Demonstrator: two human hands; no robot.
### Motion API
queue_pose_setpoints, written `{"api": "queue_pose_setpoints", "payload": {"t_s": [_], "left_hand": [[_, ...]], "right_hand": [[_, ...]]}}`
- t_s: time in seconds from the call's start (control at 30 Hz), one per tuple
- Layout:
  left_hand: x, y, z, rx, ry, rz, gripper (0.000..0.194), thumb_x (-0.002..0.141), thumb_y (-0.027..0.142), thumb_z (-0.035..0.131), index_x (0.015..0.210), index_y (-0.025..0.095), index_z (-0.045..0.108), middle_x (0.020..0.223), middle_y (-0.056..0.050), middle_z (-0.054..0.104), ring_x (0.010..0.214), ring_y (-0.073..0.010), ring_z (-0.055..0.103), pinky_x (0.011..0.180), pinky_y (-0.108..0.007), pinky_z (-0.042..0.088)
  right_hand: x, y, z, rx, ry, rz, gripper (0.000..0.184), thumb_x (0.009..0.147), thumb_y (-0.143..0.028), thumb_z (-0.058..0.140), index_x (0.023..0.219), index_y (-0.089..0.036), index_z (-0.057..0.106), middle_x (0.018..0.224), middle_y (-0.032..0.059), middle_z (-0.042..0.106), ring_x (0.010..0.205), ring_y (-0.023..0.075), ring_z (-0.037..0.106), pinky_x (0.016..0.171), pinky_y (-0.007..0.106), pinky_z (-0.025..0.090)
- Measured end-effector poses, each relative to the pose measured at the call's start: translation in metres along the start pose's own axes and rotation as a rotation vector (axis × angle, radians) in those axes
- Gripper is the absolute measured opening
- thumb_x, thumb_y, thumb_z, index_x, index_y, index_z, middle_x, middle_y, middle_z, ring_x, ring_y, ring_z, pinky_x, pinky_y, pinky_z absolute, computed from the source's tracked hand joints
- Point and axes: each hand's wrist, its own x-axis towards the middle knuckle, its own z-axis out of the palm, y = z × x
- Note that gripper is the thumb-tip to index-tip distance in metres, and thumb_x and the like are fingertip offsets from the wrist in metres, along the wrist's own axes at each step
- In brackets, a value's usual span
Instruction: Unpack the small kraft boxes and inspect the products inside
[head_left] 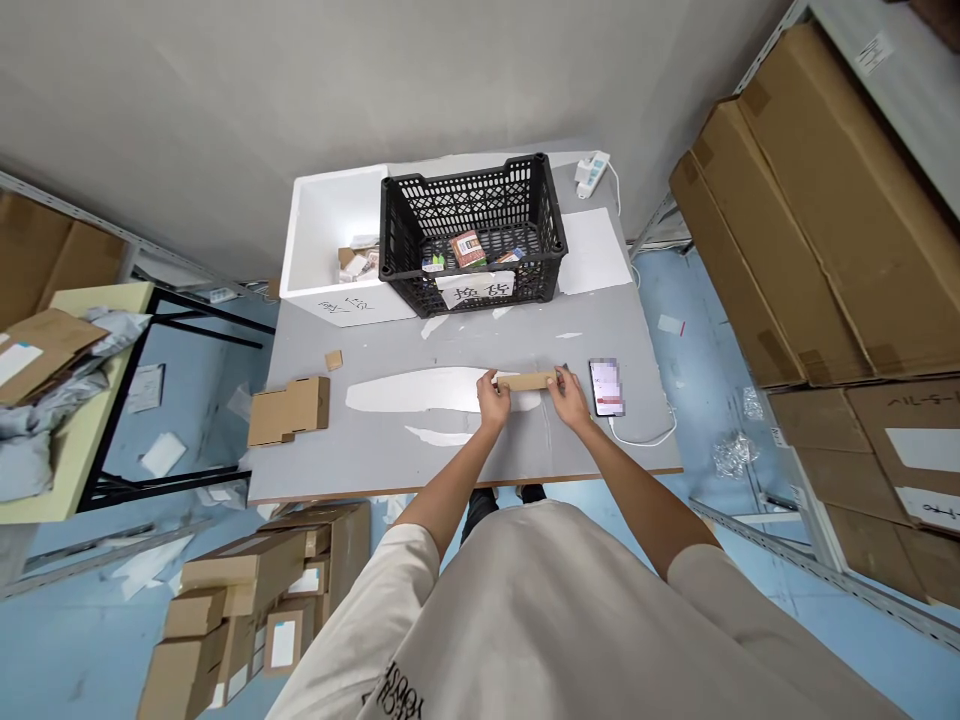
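Observation:
A small, narrow brown cardboard box is held level between my two hands, just above the near middle of the table. My left hand grips its left end, with thumb and fingers closed around it. At the opposite end, my right hand pinches the box. Something small and dark shows by the right fingertips, too small to make out. Just right of that hand lies a phone with its screen lit and a white cable attached. Bare white patches mark the grey table beneath the box.
A black plastic crate with small packages stands at the back, beside a white foam box. Brown cartons lie at the table's left. A power strip sits back right. Large cartons line the right shelf; more boxes are stacked lower left.

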Motion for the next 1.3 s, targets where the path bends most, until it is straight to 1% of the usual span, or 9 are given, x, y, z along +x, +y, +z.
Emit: {"api": "queue_pose_setpoints", "payload": {"t_s": [0.13, 0.3, 0.47, 0.6, 0.67, 0.83, 1.03, 1.13, 1.3], "left_hand": [[0.0, -0.018, 0.001, -0.079, -0.036, 0.046, 0.046, 0.092, 0.027, 0.051, 0.138, 0.018, 0.047, 0.133, -0.013, 0.054, 0.115, -0.021, 0.059, 0.101, -0.036, 0.048], [0.01, -0.024, 0.003, -0.178, -0.075, 0.005, 0.043, 0.091, 0.027, 0.055, 0.132, 0.017, 0.054, 0.13, -0.015, 0.056, 0.11, -0.0236, 0.061, 0.098, -0.04, 0.049], [0.01, -0.028, 0.001, -0.225, -0.125, 0.001, 0.043, 0.091, 0.032, 0.056, 0.133, 0.02, 0.055, 0.124, -0.013, 0.061, 0.104, -0.0225, 0.063, 0.095, -0.039, 0.05], [0.004, -0.031, -0.002, -0.216, -0.165, -0.002, 0.045, 0.092, 0.036, 0.056, 0.135, 0.023, 0.055, 0.118, -0.009, 0.065, 0.1, -0.0219, 0.063, 0.095, -0.038, 0.05], [0.001, -0.031, -0.004, -0.203, -0.184, -0.015, 0.045, 0.092, 0.035, 0.055, 0.136, 0.024, 0.054, 0.116, -0.008, 0.067, 0.099, -0.0218, 0.064, 0.094, -0.038, 0.049], [0.002, -0.023, -0.013, -0.186, -0.204, -0.063, 0.039, 0.09, 0.033, 0.056, 0.128, 0.023, 0.058, 0.113, -0.008, 0.068, 0.096, -0.0213, 0.064, 0.09, -0.036, 0.049], [0.006, -0.018, -0.027, -0.228, -0.162, -0.025, 0.015, 0.09, 0.03, 0.055, 0.099, 0.021, 0.062, 0.105, -0.007, 0.069, 0.095, -0.0189, 0.064, 0.091, -0.034, 0.049], [0.003, -0.029, -0.03, -0.218, -0.163, -0.053, 0.007, 0.084, 0.023, 0.059, 0.091, 0.021, 0.059, 0.102, -0.006, 0.068, 0.093, -0.0181, 0.065, 0.088, -0.033, 0.05], [-0.008, -0.062, -0.029, -0.201, -0.186, -0.104, 0.03, 0.074, 0.014, 0.066, 0.102, 0.022, 0.055, 0.109, -0.006, 0.066, 0.093, -0.0174, 0.065, 0.085, -0.031, 0.05]], "right_hand": [[-0.003, 0.008, 0.006, -0.016, 0.024, -0.012, 0.053, 0.094, -0.052, 0.046, 0.137, -0.022, 0.055, 0.121, 0.0123, 0.057, 0.105, 0.0234, 0.06, 0.101, 0.039, 0.046], [0.0, 0.013, 0.01, 0.021, 0.048, -0.021, 0.055, 0.093, -0.056, 0.049, 0.136, -0.023, 0.057, 0.123, 0.0126, 0.059, 0.103, 0.0248, 0.061, 0.103, 0.043, 0.046], [-0.002, 0.015, 0.012, 0.036, 0.022, -0.022, 0.057, 0.093, -0.056, 0.047, 0.14, -0.022, 0.053, 0.132, 0.014, 0.058, 0.104, 0.0258, 0.063, 0.1, 0.044, 0.048], [-0.007, 0.013, 0.012, 0.006, 0.001, -0.045, 0.059, 0.095, -0.052, 0.046, 0.147, -0.024, 0.046, 0.135, 0.0143, 0.056, 0.114, 0.0271, 0.059, 0.105, 0.046, 0.044], [-0.009, 0.012, 0.011, -0.011, 0.002, -0.05, 0.057, 0.095, -0.05, 0.045, 0.146, -0.025, 0.047, 0.133, 0.0134, 0.057, 0.116, 0.0271, 0.058, 0.107, 0.047, 0.042], [-0.009, 0.007, 0.01, 0.018, -0.003, -0.024, 0.048, 0.091, -0.045, 0.051, 0.134, -0.025, 0.057, 0.127, 0.0099, 0.062, 0.11, 0.0261, 0.062, 0.104, 0.045, 0.046], [-0.01, -0.003, 0.011, 0.088, 0.017, 0.024, 0.034, 0.088, -0.041, 0.054, 0.116, -0.025, 0.065, 0.112, 0.0053, 0.071, 0.106, 0.023, 0.066, 0.101, 0.042, 0.049], [-0.017, -0.004, 0.016, 0.073, 0.018, 0.034, 0.024, 0.086, -0.038, 0.055, 0.102, -0.025, 0.067, 0.104, 0.0041, 0.073, 0.101, 0.0225, 0.068, 0.099, 0.041, 0.05], [-0.032, 0.006, 0.03, 0.011, -0.034, 0.088, 0.016, 0.08, -0.029, 0.058, 0.092, -0.025, 0.067, 0.094, 0.0028, 0.074, 0.093, 0.0227, 0.07, 0.094, 0.041, 0.053]]}}
